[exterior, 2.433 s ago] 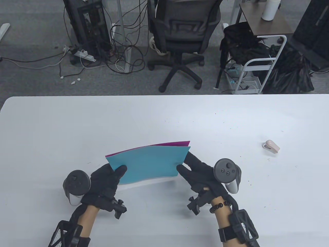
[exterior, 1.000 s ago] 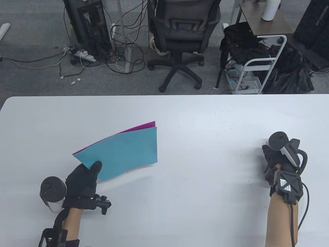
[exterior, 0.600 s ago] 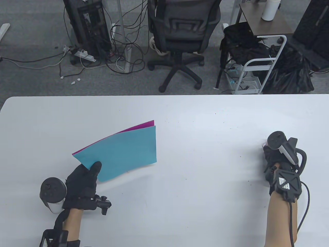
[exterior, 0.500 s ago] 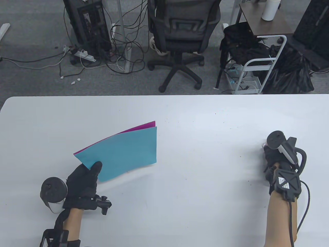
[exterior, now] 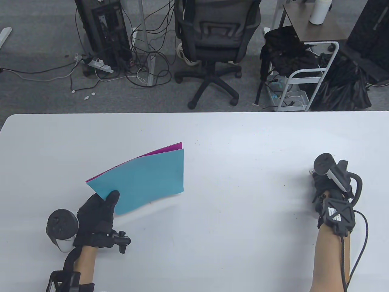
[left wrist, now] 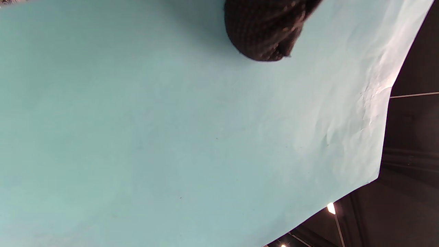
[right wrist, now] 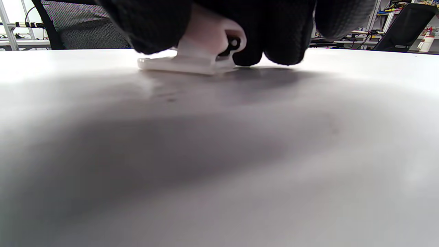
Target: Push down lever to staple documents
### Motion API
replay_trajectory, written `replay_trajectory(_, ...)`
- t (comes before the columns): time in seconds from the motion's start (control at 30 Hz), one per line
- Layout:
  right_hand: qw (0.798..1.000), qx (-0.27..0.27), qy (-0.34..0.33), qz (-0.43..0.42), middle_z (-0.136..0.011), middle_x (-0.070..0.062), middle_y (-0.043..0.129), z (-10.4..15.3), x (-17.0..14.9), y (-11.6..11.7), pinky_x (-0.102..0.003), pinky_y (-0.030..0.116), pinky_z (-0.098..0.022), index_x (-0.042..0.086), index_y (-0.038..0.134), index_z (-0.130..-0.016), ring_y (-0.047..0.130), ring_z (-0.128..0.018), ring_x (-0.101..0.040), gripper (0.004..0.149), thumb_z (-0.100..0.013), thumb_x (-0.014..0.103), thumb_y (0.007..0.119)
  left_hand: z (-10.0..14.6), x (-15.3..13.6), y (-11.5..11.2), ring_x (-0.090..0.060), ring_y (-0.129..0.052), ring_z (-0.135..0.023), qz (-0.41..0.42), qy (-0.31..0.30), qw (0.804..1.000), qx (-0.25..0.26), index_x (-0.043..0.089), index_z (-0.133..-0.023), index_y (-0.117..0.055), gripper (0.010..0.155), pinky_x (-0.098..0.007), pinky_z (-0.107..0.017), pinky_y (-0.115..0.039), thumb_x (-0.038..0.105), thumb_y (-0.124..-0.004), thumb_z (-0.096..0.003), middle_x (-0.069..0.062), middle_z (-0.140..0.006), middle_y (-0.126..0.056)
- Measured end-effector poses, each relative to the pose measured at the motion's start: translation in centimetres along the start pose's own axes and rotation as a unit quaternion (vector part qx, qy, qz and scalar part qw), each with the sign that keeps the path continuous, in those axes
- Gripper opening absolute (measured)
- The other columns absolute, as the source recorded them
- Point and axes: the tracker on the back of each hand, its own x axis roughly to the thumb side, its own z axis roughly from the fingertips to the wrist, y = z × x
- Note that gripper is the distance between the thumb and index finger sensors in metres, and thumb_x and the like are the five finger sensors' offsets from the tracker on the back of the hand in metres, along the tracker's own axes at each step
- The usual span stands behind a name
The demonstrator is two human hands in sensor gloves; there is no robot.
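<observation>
A stack of paper sheets, teal on top [exterior: 149, 179] and magenta beneath [exterior: 164, 149], is held above the table at the left. My left hand [exterior: 98, 210] pinches its near left corner; in the left wrist view the teal sheet [left wrist: 171, 137] fills the frame with a gloved fingertip [left wrist: 264, 31] on it. My right hand [exterior: 326, 185] is at the far right, closed around the small pink-white stapler [right wrist: 199, 55], which stands on the table. In the table view the stapler is almost hidden under the hand.
The white table [exterior: 231, 188] reaches across the view. Behind its far edge stand an office chair [exterior: 212, 45], a computer tower [exterior: 103, 27] with cables, and a white cart [exterior: 307, 76].
Since 2.4 s ago my right hand let go of the paper and moved right onto the stapler. My left hand carried the sheets left. In the last second almost nothing moved.
</observation>
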Motion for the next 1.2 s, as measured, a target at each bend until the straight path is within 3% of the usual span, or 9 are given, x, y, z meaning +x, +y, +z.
replay_trajectory(0.27,0.999,-0.027,-0.045,-0.014,-0.102,-0.025,0.068,2.0,2.8,-2.4,-0.066,0.064,-0.067,0.005,0.056,-0.105,0.075,-0.092,-0.052,0.063,-0.052,0.036,0.073,0.0,-0.3,0.1,-0.036,-0.101,-0.081,0.002,0.009,1.000,0.003,0.018,-0.093,-0.083,0.041,-0.066,-0.060,-0.081,0.031,-0.076,-0.0551,-0.009,-0.091,-0.098)
replay_trajectory(0.57,0.987,-0.051,-0.143,-0.044,-0.102,-0.025,0.069,7.7,9.5,-4.0,-0.066,0.065,-0.067,0.005,0.055,-0.105,0.076,-0.091,-0.052,0.063,-0.052,0.036,0.073,0.1,-0.4,0.2,-0.036,-0.101,-0.081,0.019,0.017,1.000,0.003,0.018,-0.093,-0.083,0.041,-0.066,-0.060,-0.081,0.031,-0.076,-0.0551,-0.009,-0.091,-0.098)
replay_trajectory(0.83,0.973,-0.047,-0.216,-0.072,-0.100,-0.025,0.072,13.2,16.3,-2.8,-0.066,0.068,-0.065,0.005,0.056,-0.105,0.079,-0.089,-0.051,0.063,-0.052,0.036,0.073,0.1,-1.2,0.3,-0.037,-0.101,-0.082,0.015,0.031,0.999,-0.001,0.017,-0.093,-0.084,0.041,-0.066,-0.060,-0.081,0.031,-0.076,-0.0551,-0.010,-0.091,-0.098)
replay_trajectory(1.07,0.961,-0.034,-0.266,-0.069,-0.099,-0.024,0.073,16.0,21.2,-1.1,-0.066,0.068,-0.065,0.006,0.057,-0.105,0.080,-0.088,-0.051,0.063,-0.052,0.035,0.074,0.0,-1.2,0.1,-0.037,-0.101,-0.082,0.020,0.034,0.999,-0.007,0.017,-0.093,-0.084,0.041,-0.066,-0.060,-0.081,0.031,-0.076,-0.0552,-0.010,-0.091,-0.098)
replay_trajectory(1.2,0.954,-0.019,-0.298,-0.024,-0.100,-0.024,0.073,17.3,23.4,0.1,-0.066,0.068,-0.065,0.007,0.058,-0.105,0.080,-0.088,-0.051,0.063,-0.051,0.034,0.074,0.0,-1.2,0.1,-0.037,-0.101,-0.082,0.019,0.032,0.999,-0.010,0.017,-0.093,-0.084,0.041,-0.066,-0.060,-0.081,0.031,-0.076,-0.0551,-0.009,-0.091,-0.098)
